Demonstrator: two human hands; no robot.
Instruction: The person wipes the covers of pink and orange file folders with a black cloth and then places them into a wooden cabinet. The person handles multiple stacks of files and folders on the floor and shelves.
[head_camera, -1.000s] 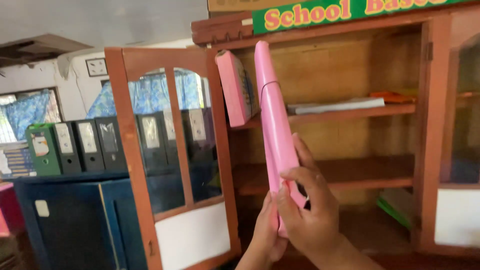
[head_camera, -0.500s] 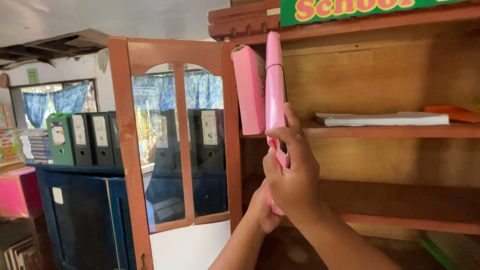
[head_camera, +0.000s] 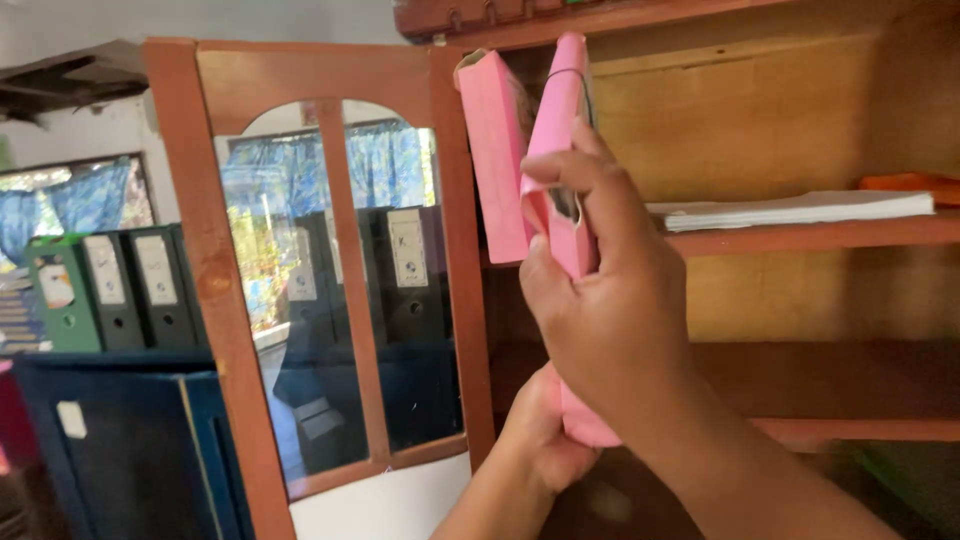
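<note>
Here, near the middle of the frame, the right hand (head_camera: 610, 300) is closed around a pink rolled sheet (head_camera: 560, 120), its fingers wrapped over the roll's middle part and the thumb pressed on the near side. The left hand (head_camera: 545, 440) sits lower, just below the right one, and cups the bottom end of the same roll, its fingers curled under it. The roll stands nearly upright, tilted a little to the right, with its top end reaching the upper centre of the frame, close under the top board of a wooden cabinet (head_camera: 800, 110). A thin dark band runs around the roll near its top.

Just to the left of the roll, a pink book (head_camera: 495, 160) stands on the upper shelf (head_camera: 800, 238), leaning against the cabinet's left post; whether the roll touches it cannot be told. Farther right on that shelf lies a flat stack of white papers (head_camera: 790, 210), with an orange thing (head_camera: 915, 183) at the right edge of the frame beside it. A second shelf (head_camera: 850, 400) runs across the lower right.

The cabinet's glass door (head_camera: 330, 280) stands open on the left half of the frame, its wooden frame reddish brown with a white panel at the bottom. Through and beside the glass, a row of dark binders (head_camera: 130, 290) and one green binder (head_camera: 55, 300) stand on a dark blue cupboard (head_camera: 130, 440) at the lower left. Blue patterned curtains (head_camera: 60, 205) hang at a window in the far left background.
</note>
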